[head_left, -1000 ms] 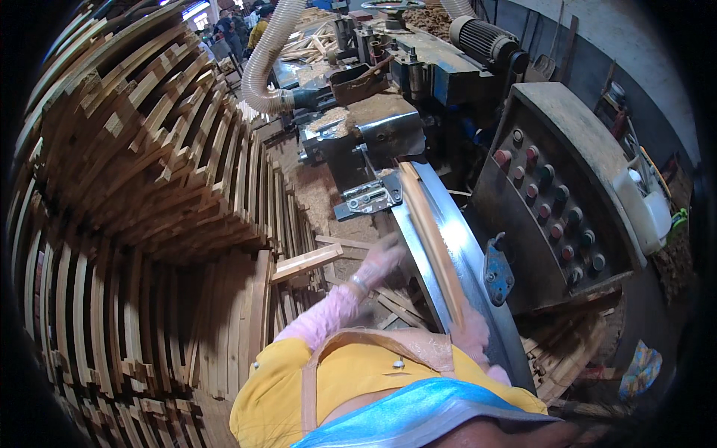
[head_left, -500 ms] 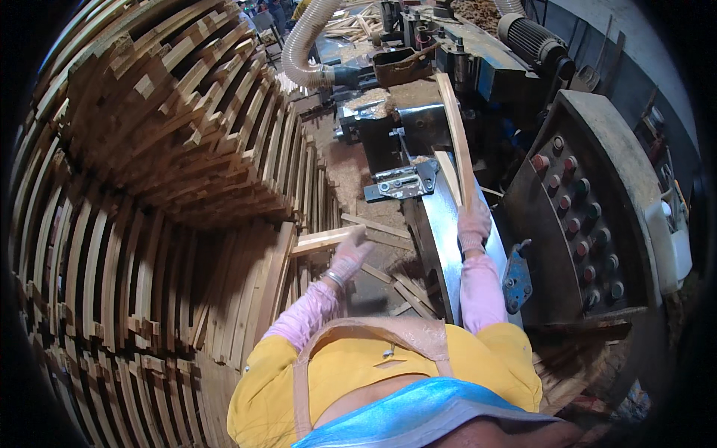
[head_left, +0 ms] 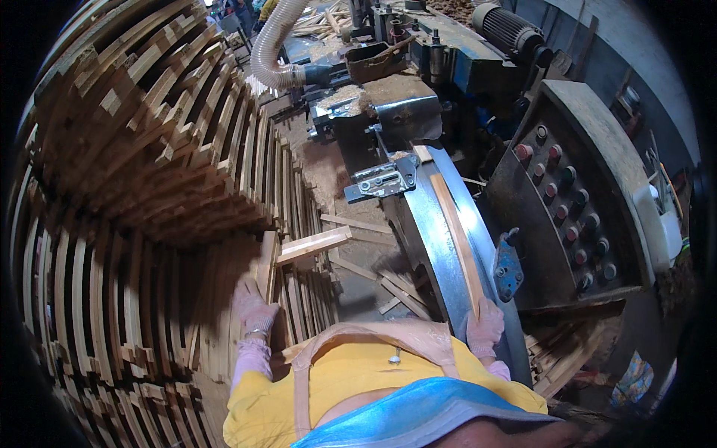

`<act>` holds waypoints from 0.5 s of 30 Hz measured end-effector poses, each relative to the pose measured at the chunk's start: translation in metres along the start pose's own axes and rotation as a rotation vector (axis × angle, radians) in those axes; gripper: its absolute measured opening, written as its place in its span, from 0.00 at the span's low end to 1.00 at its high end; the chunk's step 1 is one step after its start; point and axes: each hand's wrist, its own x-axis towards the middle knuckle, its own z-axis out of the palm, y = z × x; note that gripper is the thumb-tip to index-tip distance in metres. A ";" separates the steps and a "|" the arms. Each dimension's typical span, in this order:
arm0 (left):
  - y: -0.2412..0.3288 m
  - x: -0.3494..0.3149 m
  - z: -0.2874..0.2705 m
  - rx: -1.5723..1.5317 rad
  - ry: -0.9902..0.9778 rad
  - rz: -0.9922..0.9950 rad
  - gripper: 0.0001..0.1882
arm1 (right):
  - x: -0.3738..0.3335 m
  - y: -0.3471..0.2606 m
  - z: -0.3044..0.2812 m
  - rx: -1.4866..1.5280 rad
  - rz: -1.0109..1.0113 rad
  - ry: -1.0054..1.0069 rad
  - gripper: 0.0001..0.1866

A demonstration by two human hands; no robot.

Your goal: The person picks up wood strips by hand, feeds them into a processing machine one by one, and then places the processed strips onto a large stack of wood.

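Observation:
My right hand (head_left: 485, 327), in a pale work glove, closes round the near end of a wooden strip (head_left: 457, 243). That strip lies lengthwise on the shiny curved-looking metal bed (head_left: 441, 257) of a machine. Ahead of it, a short wooden piece (head_left: 423, 154) sits at the bed's far end, beside a metal guide bracket (head_left: 385, 179). To the left, my gloved left hand (head_left: 254, 305) is at the stacked wood, its fingers and thumb either side of an upright-looking strip (head_left: 267, 257). A lighter strip (head_left: 314, 245) juts out from the stack, beyond that hand.
Tall stacks of wooden strips (head_left: 149, 299) fill the left side. On the right stands a control panel (head_left: 567, 201) with several round buttons, and a blue metal bracket (head_left: 508, 269) beside the bed. A clear ribbed hose (head_left: 272, 52) and a motor (head_left: 508, 30) are farther off. Loose strips (head_left: 403, 295) lie on the floor.
My right hand has come back toward my body, with a strip now low along the bed. My left hand has moved left, away from the jutting strip, to the stack. The view has shifted.

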 end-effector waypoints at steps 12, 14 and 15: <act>0.048 0.018 -0.053 -0.505 0.127 0.272 0.46 | 0.221 -0.083 0.089 -0.029 -0.299 0.079 0.11; 0.102 0.035 -0.107 -0.682 0.065 0.334 0.45 | 0.250 -0.086 0.102 0.032 -0.261 0.131 0.10; 0.116 0.054 -0.117 -0.726 0.060 0.361 0.45 | 0.262 -0.094 0.103 0.069 -0.302 0.132 0.12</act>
